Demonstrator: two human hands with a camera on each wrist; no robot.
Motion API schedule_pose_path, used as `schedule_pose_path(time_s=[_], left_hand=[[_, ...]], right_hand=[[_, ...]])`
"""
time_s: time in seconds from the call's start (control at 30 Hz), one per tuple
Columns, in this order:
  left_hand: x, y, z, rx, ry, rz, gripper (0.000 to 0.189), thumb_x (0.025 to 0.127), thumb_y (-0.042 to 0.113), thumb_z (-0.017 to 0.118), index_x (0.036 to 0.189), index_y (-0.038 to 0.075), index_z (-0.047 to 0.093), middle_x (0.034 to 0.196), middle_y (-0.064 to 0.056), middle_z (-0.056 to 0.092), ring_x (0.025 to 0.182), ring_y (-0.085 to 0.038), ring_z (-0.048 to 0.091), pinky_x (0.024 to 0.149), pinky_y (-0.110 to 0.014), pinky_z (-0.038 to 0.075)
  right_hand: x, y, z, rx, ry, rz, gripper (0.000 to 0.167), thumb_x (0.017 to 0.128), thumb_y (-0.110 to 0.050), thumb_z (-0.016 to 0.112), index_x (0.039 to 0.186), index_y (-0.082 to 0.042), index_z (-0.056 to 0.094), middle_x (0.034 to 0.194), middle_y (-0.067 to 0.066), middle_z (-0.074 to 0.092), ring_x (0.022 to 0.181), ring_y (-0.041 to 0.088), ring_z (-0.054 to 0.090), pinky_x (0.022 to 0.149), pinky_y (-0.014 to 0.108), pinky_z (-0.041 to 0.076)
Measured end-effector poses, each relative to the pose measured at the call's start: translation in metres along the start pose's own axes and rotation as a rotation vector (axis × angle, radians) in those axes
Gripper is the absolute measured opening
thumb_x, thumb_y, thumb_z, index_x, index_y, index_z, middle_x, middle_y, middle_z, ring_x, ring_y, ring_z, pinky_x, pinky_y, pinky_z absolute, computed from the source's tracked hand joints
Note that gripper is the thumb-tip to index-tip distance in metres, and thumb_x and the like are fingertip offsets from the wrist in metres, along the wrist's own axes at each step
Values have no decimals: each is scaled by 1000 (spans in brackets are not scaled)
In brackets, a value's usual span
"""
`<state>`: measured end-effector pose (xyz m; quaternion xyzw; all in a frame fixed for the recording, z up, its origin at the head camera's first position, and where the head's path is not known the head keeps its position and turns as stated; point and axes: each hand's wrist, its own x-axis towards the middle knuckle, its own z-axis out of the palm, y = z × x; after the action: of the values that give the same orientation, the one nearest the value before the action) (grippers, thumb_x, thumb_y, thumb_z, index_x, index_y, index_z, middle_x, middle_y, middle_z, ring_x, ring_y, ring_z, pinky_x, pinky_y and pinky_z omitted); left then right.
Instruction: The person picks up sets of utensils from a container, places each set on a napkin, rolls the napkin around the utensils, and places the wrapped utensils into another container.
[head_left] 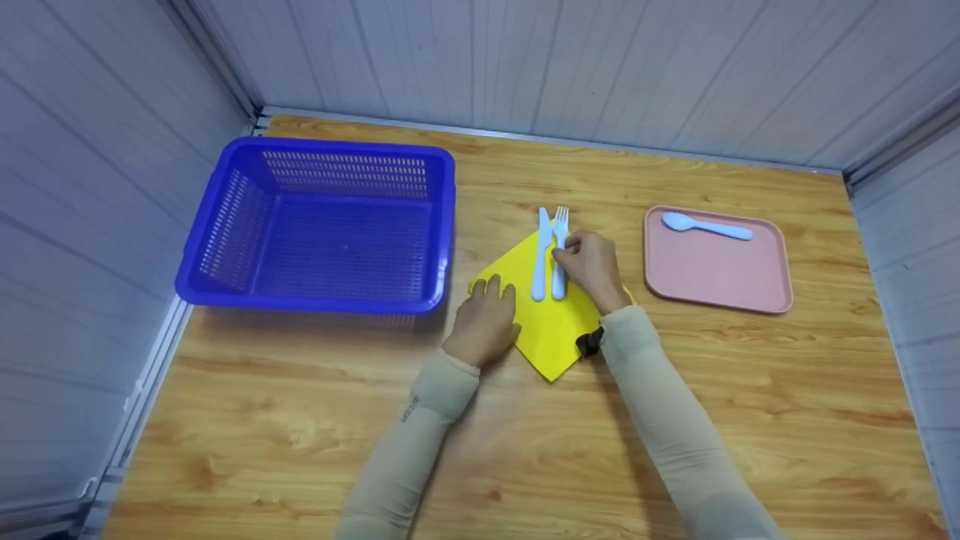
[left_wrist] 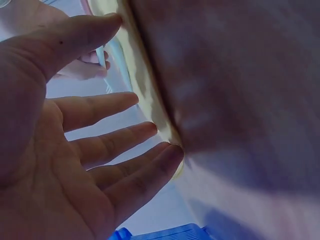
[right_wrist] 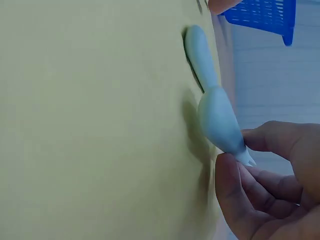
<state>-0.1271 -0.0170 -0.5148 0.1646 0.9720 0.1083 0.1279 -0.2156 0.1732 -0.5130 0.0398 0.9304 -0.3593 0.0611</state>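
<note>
Yellow napkin (head_left: 551, 337) edge meets spread left hand (head_left: 484, 324); right hand (head_left: 594, 266) pinches fork (head_left: 559, 286) beside knife (head_left: 539, 274).

The cloth (head_left: 551, 334) is plain bright yellow; the knife (head_left: 538, 271) and fork (head_left: 558, 288) on it are pale blue-white, like the spoon (head_left: 718, 227) to its right. Also right of the cloth, the tray (head_left: 712, 271) is dull pink. Left of it, the basket (head_left: 315, 301) is deep violet-blue. Beneath the cloth, the bench (head_left: 525, 465) is honey-brown with darker grain.

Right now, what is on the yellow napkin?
A knife lies mostly on the napkin; the right hand pinches a fork above. Anything under this or the left hand is hidden.
</note>
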Motion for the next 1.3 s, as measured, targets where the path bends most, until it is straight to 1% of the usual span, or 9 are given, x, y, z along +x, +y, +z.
schedule_pose_path(time_s=[0.13, 0.37, 0.43, 0.67, 1.0, 1.07, 1.13, 1.3], left_hand=[[0, -1, 2, 6, -7, 2, 60, 95, 33, 68, 141, -1, 51, 148, -26, 40, 133, -43, 40, 96, -46, 51], [1, 0, 1, -9, -29, -11, 62, 96, 34, 67, 144, 0, 49, 151, -25, 37, 136, -43, 37, 100, -47, 48], [1, 1, 1, -7, -29, -9, 62, 96, 34, 67, 144, 0, 48, 151, -25, 37, 136, -43, 36, 100, -47, 48], [1, 4, -2, 0, -39, -12, 62, 97, 33, 66, 146, 0, 46, 152, -25, 35, 138, -43, 34, 102, -45, 47], [2, 3, -1, -8, -70, -36, 64, 97, 34, 65, 148, 2, 45, 154, -24, 33, 139, -42, 32, 106, -47, 43], [2, 2, 0, -10, -70, -38, 64, 97, 34, 65, 148, 2, 45, 154, -23, 33, 139, -42, 33, 106, -47, 43], [1, 1, 0, -8, -67, -32, 64, 97, 34, 66, 148, 2, 45, 154, -24, 33, 139, -42, 33, 106, -47, 43], [-3, -1, 1, 0, -40, -11, 62, 97, 35, 64, 147, 2, 47, 155, -23, 34, 139, -42, 35, 105, -47, 44]], right_hand=[[1, -2, 5, 2, 2, -5, 22, 90, -20, 69, 100, 0, 70, 84, 8, 68, 67, 16, 63, 57, 25, 51], [1, -2, 8, -4, -32, 15, 25, 91, -20, 68, 104, 1, 70, 83, 9, 69, 66, 15, 66, 56, 25, 54], [1, -2, 9, -8, -31, 22, 25, 91, -20, 68, 105, 1, 70, 83, 9, 69, 65, 16, 65, 56, 24, 53], [1, -2, 9, -76, -1, -17, 28, 91, -22, 68, 104, 3, 73, 85, 10, 69, 66, 16, 64, 56, 25, 52], [1, -3, 9, -72, -27, 22, 31, 94, -25, 68, 106, 3, 72, 90, 11, 69, 71, 17, 65, 60, 26, 54], [1, -4, 9, -72, -33, 23, 32, 94, -25, 67, 107, 4, 71, 91, 11, 69, 72, 17, 65, 61, 26, 54], [1, -4, 10, -71, -38, 31, 32, 94, -26, 67, 107, 3, 71, 89, 11, 69, 71, 17, 65, 61, 26, 54], [-1, -3, 10, -43, -46, 30, 32, 95, -27, 68, 106, 2, 72, 85, 10, 70, 68, 15, 66, 59, 24, 53]])
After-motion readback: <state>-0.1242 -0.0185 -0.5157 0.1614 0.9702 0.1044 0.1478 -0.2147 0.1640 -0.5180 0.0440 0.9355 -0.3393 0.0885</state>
